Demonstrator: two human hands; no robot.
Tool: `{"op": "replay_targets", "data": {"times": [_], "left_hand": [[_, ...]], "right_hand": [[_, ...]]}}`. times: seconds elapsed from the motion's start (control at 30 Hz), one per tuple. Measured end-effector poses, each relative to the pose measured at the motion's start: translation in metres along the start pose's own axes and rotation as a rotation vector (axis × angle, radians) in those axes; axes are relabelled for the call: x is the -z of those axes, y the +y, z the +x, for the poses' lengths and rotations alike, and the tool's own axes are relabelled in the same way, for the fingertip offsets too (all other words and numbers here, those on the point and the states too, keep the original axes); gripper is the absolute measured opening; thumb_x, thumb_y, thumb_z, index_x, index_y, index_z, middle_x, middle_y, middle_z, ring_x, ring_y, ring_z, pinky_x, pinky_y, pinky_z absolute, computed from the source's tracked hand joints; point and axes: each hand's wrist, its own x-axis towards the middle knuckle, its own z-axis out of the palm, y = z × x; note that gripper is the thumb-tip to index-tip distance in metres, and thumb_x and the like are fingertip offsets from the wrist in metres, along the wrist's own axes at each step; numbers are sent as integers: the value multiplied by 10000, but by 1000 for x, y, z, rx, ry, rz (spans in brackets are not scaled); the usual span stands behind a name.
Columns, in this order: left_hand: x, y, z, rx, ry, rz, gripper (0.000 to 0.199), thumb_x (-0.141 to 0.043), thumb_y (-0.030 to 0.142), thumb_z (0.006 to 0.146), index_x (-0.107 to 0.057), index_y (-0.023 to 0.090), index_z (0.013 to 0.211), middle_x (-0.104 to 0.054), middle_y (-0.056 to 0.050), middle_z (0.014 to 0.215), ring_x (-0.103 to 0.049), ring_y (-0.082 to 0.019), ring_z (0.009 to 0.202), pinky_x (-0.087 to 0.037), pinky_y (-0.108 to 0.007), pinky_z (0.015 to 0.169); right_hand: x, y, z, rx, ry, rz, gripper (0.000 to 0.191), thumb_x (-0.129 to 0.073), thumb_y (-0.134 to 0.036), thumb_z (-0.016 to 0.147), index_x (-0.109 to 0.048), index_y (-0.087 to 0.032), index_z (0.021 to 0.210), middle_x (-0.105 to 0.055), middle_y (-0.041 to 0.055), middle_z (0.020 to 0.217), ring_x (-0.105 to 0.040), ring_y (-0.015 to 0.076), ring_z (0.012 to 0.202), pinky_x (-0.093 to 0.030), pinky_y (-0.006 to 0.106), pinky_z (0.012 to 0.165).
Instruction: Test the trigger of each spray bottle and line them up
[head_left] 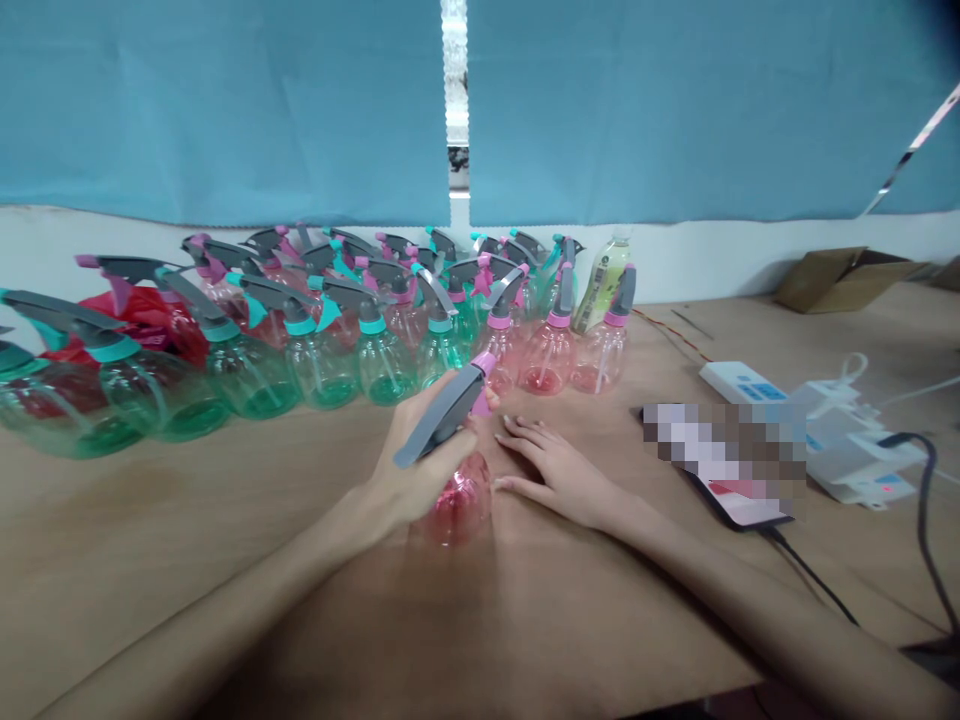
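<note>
My left hand (424, 465) is wrapped round the neck of a pink spray bottle (456, 505) with a grey and pink trigger head, near the middle of the table. To the right of that bottle, my right hand (551, 465) lies flat on the tabletop with its fingers spread, holding nothing. Just beyond both hands stand rows of spray bottles, among them a green one (386, 372) and a pink one (546, 358), all with grey trigger heads.
A phone (720, 470) with a cable lies on the wooden table (300, 640) at right, beside a white power strip (742, 382) with plugs. A drink bottle (602, 285), red plastic bag (176, 325) and cardboard box (840, 280) are farther back.
</note>
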Motion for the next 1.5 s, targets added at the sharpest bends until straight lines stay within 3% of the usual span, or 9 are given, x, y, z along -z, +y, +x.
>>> {"op": "replay_targets", "data": {"times": [0.3,0.83,1.5], "left_hand": [[-6,-8,-3,8,41,-63,81,-541,152,722,-506,200,777,-494,46,631,-430,-111,567,-378,-250,531],[-6,-10,-3,25,26,-69,123,-512,137,700,-498,213,795,-527,25,673,-487,-137,612,-384,-273,563],[-2,1,-1,6,-18,-46,40,-516,169,698,-491,199,707,-466,44,603,-458,-122,558,-421,-274,579]], "right_hand": [[2,-1,0,-21,-37,-33,729,-432,-659,863,-485,-138,1370,-406,158,1479,-348,309,1376,-279,517,1129],[0,0,-1,0,4,0,673,-461,-633,865,-482,-198,1378,-435,132,1465,-361,316,1368,-292,549,1113],[1,-1,0,-1,-15,-11,685,-461,-636,864,-484,-182,1376,-400,133,1487,-359,310,1370,-290,529,1121]]}}
